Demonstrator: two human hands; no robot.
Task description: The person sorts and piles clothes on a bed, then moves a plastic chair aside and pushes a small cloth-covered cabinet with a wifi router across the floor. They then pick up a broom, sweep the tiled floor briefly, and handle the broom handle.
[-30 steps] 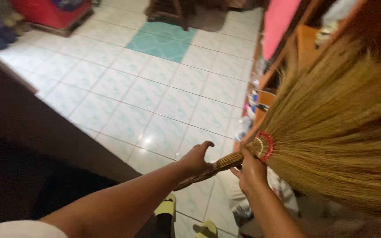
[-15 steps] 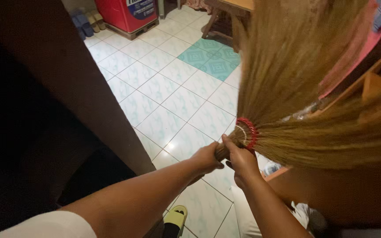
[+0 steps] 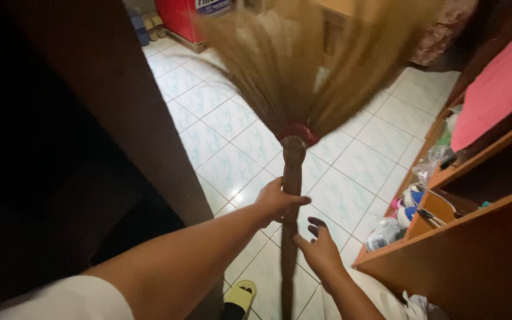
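Note:
A straw broom stands nearly upright in front of me, its woven brown handle [image 3: 292,172] running down the middle and its tan bristles [image 3: 303,65] fanned out at the top, blurred by motion. A red binding [image 3: 297,133] ties the bristles to the handle. My left hand [image 3: 277,201] is wrapped around the handle below the binding. My right hand [image 3: 317,249] hovers just right of the handle lower down, fingers apart, holding nothing.
Pale patterned floor tiles [image 3: 362,160] stretch ahead. A dark wooden panel [image 3: 108,101] rises at the left. A wooden shelf unit [image 3: 475,231] with shoes and bottles stands at the right, under a pink cloth [image 3: 499,89]. A red box [image 3: 179,15] sits far back. A yellow slipper [image 3: 241,296] shows below.
The broom has swung from lying to the right to standing upright with bristles up. My right hand has let go of the handle; my left hand keeps its grip.

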